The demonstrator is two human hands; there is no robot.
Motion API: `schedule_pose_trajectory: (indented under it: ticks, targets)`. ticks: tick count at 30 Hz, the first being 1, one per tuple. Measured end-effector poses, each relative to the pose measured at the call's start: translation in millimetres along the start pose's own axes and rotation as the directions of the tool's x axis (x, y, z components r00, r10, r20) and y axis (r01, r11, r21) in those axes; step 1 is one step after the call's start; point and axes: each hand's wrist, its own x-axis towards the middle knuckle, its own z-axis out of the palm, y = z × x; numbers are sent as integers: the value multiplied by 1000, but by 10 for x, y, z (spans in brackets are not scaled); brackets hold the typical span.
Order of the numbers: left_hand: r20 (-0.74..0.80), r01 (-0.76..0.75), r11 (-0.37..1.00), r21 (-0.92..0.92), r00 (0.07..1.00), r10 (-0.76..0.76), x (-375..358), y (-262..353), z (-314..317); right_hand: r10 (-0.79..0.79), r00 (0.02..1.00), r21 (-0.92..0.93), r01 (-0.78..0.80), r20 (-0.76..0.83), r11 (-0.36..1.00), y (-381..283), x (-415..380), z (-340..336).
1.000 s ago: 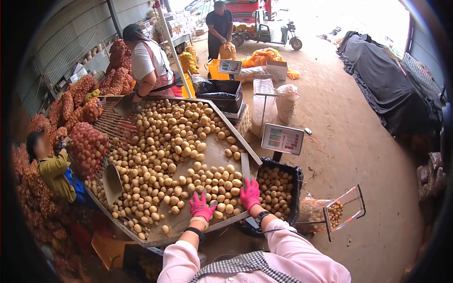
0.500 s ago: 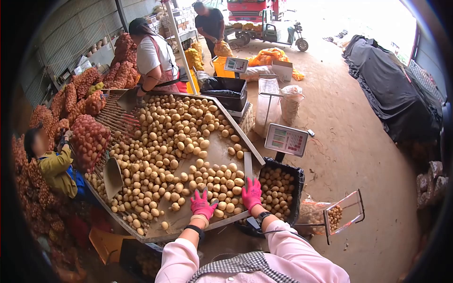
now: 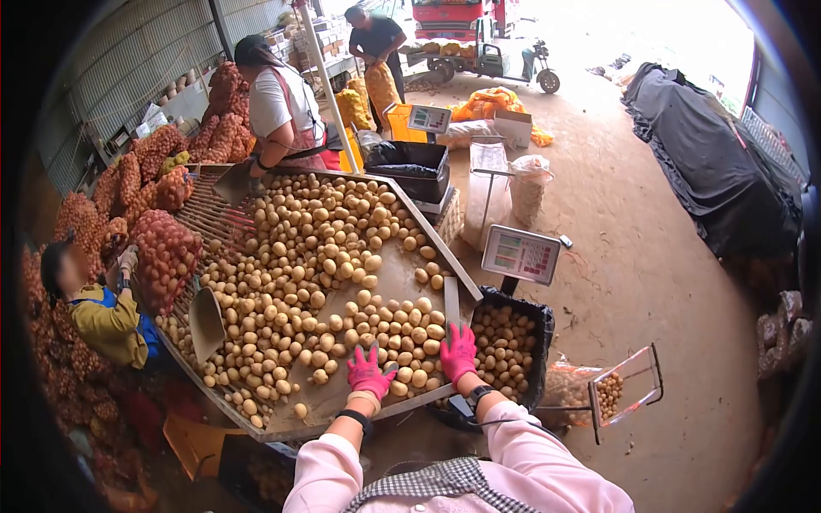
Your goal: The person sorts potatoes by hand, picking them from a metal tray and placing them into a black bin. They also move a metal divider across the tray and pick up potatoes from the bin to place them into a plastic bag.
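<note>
Pink gloves with grey fingertips cover both my hands at the near edge of a sorting table point(image 3: 402, 265) heaped with potatoes point(image 3: 291, 282). My left hand point(image 3: 369, 374) lies over the table beside the nearest potatoes, its fingers spread and holding nothing. At the table's right corner, my right hand point(image 3: 459, 352) also has its fingers stretched out, next to a metal strip point(image 3: 451, 299). A small group of potatoes point(image 3: 406, 329) lies between and beyond my hands. Just right of my right hand stands a black-lined crate point(image 3: 547, 329) with potatoes in it.
A digital scale display point(image 3: 522, 255) rises behind the crate. A wire frame with a net bag point(image 3: 609, 398) stands at right. A metal scoop point(image 3: 206, 325) rests on the potatoes. Red net sacks point(image 3: 162, 256) line the left, where a person point(image 3: 107, 316) works; two others stand farther back.
My hands stay almost in place. The person at left has leaned and shifted hands along the red sack. The person at the back has lifted a yellow sack more upright.
</note>
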Motion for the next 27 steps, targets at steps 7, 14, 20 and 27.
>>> schedule_pose_trajectory:
  ticks: [7, 14, 20, 27]
  targets:
    - [-13, -12, 1000, 17, 1000, 13, 32, -42, 72, -15, 999, -16, 14, -29, 1000, 22, -1, 29]
    - [-34, -14, 1000, 22, 999, 15, 28, -29, 62, -16, 1000, -11, 16, 2, 1000, 33, 14, 49]
    - [-46, 0, 1000, 15, 999, 1, 11, -32, 50, 31, 999, 38, -32, 29, 999, 51, 2, 62]
    - [0, 20, 999, 29, 1000, -20, 13, -11, 9, 3, 1000, 39, -4, 23, 999, 120, 13, 130]
